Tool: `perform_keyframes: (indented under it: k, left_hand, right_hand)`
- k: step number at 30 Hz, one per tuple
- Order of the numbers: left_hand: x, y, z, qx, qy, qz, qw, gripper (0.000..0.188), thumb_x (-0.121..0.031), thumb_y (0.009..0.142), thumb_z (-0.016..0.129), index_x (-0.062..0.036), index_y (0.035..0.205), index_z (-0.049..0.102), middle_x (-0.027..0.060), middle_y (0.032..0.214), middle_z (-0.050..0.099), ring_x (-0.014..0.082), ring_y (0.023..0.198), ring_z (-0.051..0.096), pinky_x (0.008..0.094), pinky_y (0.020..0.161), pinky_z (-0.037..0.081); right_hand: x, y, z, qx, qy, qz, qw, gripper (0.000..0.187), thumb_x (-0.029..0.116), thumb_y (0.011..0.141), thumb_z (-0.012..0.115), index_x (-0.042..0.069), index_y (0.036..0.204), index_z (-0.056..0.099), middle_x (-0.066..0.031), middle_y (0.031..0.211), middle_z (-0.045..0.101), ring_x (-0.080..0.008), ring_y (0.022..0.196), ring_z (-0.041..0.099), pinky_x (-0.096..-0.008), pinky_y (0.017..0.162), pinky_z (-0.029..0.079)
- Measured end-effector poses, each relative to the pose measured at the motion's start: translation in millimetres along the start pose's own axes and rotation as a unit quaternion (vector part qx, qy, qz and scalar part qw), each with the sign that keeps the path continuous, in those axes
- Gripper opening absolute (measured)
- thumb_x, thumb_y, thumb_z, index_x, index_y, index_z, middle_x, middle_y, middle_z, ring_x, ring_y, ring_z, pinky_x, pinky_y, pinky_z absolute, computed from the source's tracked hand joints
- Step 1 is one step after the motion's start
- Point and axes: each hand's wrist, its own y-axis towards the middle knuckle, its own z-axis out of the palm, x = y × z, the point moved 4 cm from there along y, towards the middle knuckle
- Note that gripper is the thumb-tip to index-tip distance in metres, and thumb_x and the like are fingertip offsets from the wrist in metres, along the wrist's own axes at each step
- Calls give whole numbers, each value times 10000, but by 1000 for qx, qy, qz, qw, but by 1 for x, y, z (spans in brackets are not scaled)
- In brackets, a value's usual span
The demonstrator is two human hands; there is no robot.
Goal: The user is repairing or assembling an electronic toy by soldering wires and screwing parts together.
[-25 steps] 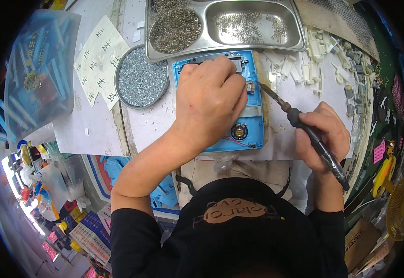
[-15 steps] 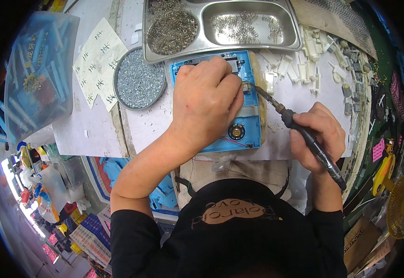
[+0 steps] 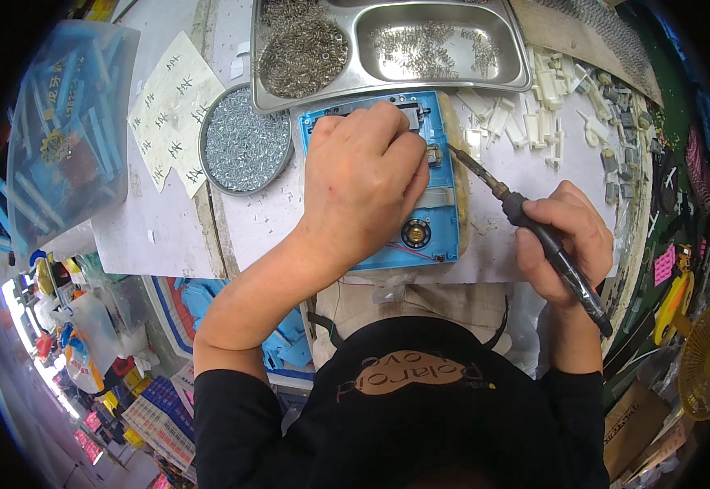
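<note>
Under the left hand (image 3: 363, 175), a blue case (image 3: 444, 175) is lying on the tabletop (image 3: 167, 236). The left fingers are curling inward and hiding their tips, so I cannot tell what they are holding. The right hand (image 3: 581, 232) is gripping a black tool (image 3: 518, 210), its tip pointing at the case. A metal tray (image 3: 445, 82) is sitting behind, white pieces (image 3: 551, 88) right. The left hand is blocking much of the case.

The casing (image 3: 445, 178) is blue; the iron's handle (image 3: 556, 254) black; the metal tray (image 3: 358, 84) silver.
</note>
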Motion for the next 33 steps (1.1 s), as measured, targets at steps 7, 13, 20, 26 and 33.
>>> perform_keyframes:
  k: [7, 13, 20, 26, 33]
  left_hand:
    - [-1, 1, -1, 1, 1, -2, 1000, 182, -76, 722, 807, -83, 876, 710, 43, 884, 601, 237, 789, 604, 370, 714, 411]
    - [0, 1, 0, 5, 2, -2, 1000, 180, -76, 724, 806, -83, 875, 708, 44, 881, 603, 237, 790, 605, 372, 711, 412]
    - [0, 0, 0, 6, 0, -1, 1000, 182, -76, 725, 805, -85, 877, 706, 40, 888, 610, 234, 801, 613, 371, 714, 414]
    - [0, 0, 0, 7, 5, -2, 1000, 185, -77, 728, 804, -91, 885, 707, 36, 893, 610, 230, 806, 615, 372, 725, 414]
    - [-2, 1, -1, 11, 15, -2, 1000, 188, -78, 728, 805, -95, 889, 710, 35, 894, 607, 230, 807, 616, 367, 730, 408]
  right_hand:
    - [2, 3, 7, 7, -2, -17, 1000, 287, 13, 745, 783, -5, 1014, 684, -81, 688, 627, -197, 541, 520, -303, 506, 396]
    - [3, 4, 7, 18, -17, -21, 999, 291, 17, 744, 788, -3, 1015, 683, -80, 684, 623, -201, 540, 519, -306, 502, 396]
    - [2, -1, 1, -2, -9, -9, 1000, 259, 36, 763, 781, -10, 999, 683, -77, 674, 614, -192, 539, 510, -305, 502, 386]
    - [2, 2, 0, -11, -6, -17, 1000, 272, 24, 749, 777, -13, 1002, 683, -78, 669, 608, -193, 537, 505, -303, 501, 377]
    - [-1, -3, -5, -24, -10, -8, 1000, 277, 13, 739, 771, -24, 1000, 686, -79, 671, 607, -189, 540, 510, -300, 502, 376]
